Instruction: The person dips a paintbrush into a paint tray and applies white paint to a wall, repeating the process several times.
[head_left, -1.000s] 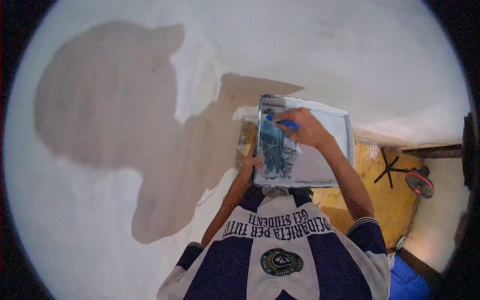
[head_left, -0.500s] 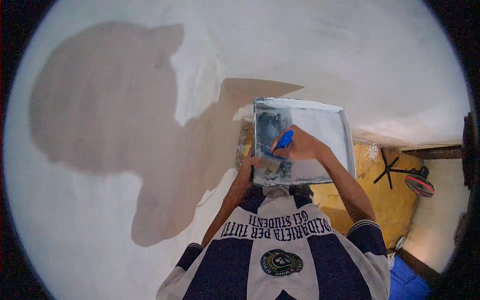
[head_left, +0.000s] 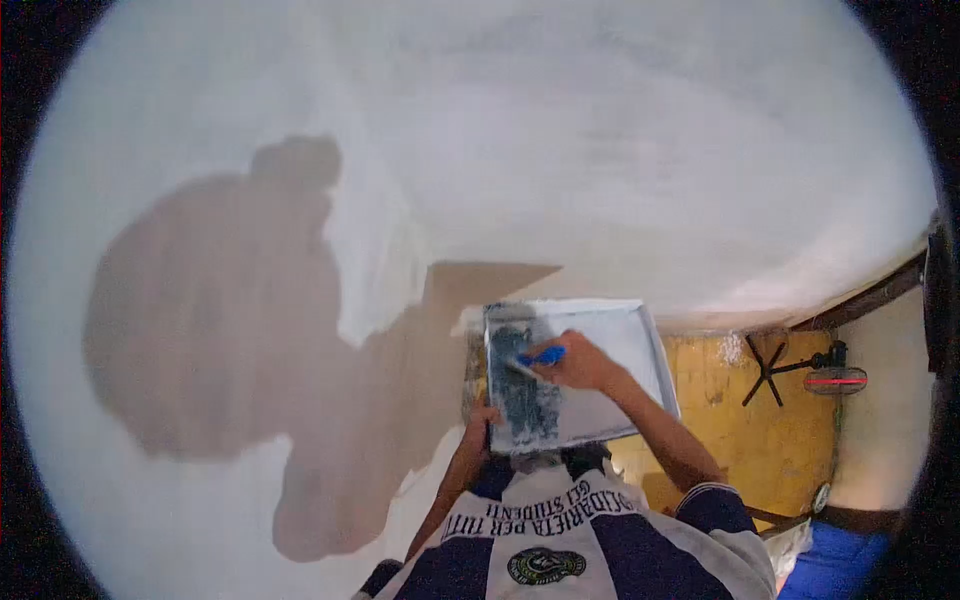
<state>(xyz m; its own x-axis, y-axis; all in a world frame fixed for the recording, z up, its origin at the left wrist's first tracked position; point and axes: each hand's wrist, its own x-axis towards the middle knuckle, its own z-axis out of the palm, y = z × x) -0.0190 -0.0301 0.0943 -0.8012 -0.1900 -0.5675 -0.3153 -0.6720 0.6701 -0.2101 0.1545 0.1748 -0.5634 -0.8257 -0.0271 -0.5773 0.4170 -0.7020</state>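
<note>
A rectangular tray (head_left: pixel 610 330) with raised edges is held in front of my chest, white on its right part and dark and smeared on its left part. My left hand (head_left: pixel 484 415) grips the tray's left edge near the lower corner, its fingers partly hidden. Over the dark part, my right hand (head_left: pixel 578 362) is closed around a blue-handled brush (head_left: pixel 545 356), whose head points left and touches or nearly touches the tray's surface.
Pale walls (head_left: pixel 640 150) fill the upper view, with a large shadow on the left. Below right are a yellow floor (head_left: pixel 700 400), a black stand (head_left: pixel 766 370), a fan with a red stripe (head_left: pixel 835 381) and blue fabric (head_left: pixel 835 562).
The view has tilted up, so the tray and hands sit lower in it. My right hand and the brush have moved towards the upper part of the tray, and the brush handle now lies flatter.
</note>
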